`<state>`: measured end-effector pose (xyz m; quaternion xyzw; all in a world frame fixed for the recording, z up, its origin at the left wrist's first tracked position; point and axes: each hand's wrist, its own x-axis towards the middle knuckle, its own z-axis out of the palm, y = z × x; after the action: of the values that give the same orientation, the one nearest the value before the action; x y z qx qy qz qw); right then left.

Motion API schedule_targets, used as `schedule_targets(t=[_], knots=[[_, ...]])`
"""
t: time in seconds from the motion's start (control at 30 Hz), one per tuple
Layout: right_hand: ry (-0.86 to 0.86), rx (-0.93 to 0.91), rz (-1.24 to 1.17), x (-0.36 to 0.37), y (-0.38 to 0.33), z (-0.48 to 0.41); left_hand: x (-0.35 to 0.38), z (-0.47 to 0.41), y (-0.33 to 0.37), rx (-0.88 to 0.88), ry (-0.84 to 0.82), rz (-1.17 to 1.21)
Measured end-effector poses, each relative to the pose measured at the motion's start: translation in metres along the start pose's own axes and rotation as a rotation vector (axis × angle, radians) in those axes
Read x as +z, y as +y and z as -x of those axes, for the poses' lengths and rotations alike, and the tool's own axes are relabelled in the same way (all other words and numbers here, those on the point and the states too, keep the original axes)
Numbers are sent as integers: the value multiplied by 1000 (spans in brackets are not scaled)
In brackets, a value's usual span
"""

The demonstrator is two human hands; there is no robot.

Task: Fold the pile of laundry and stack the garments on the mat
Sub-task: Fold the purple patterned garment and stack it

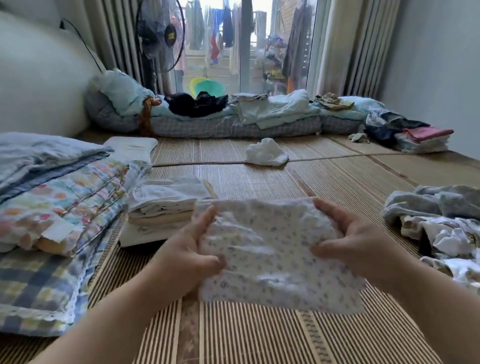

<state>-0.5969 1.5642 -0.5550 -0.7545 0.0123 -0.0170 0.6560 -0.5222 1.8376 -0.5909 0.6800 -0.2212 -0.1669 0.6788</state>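
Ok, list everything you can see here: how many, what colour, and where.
garment: one, white with small blue print, held over the mat
mat: one, tan striped, covering the floor
folded stack: one, white, left of the garment
loose pile: one, blue and white printed, on the right
cloth: one, white, crumpled, mid-mat
bedding: one pile, blue and pastel checks, far left
far stack: one, pink and dark, far right
quilts: several, light blue, along the window
fan: one, black, by the curtain
left hand: one, fingers grip the garment's left edge
right hand: one, fingers grip its right edge
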Motion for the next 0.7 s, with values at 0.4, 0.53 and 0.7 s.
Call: schedule_targets(t=[0.4,0.53,0.7], knots=[[-67,-97,-16,107,-58,-215,-151,-86,68,63,357,-290],[-53,-41,32,123,-37,-275,-181,-120,42,-24,435,-340],[-47,6,271,137,4,-317,-202,-144,-10,-278,338,-328]])
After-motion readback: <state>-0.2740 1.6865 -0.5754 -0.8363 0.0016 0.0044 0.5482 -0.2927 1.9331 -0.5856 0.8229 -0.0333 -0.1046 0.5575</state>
